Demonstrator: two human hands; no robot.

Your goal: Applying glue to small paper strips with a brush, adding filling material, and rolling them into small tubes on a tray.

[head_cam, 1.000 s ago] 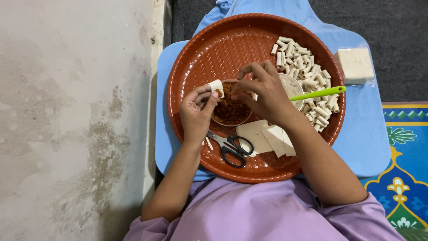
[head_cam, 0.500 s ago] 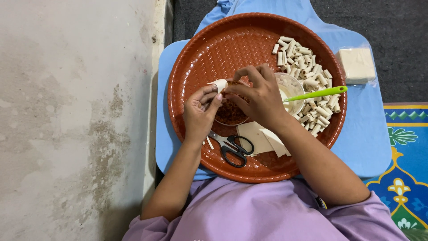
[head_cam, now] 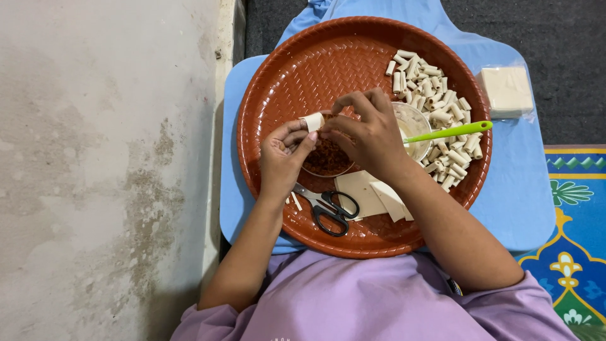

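Observation:
My left hand pinches a small rolled piece of pale wrapper between thumb and fingers. My right hand hovers beside it, fingertips pinched together close to the roll's open end. Both hands are over a clear bowl of reddish-brown filling, which stands on a round brown woven tray. A pile of several finished pale rolls lies at the tray's right side.
A second clear bowl holds a green-handled utensil. Black scissors and flat wrapper sheets lie on the tray's near part. A blue board is under the tray; a wrapped stack of sheets sits at its right.
The left hand has lifted the roll slightly up and toward the right hand. The right hand's fingertips have closed in over the roll's end.

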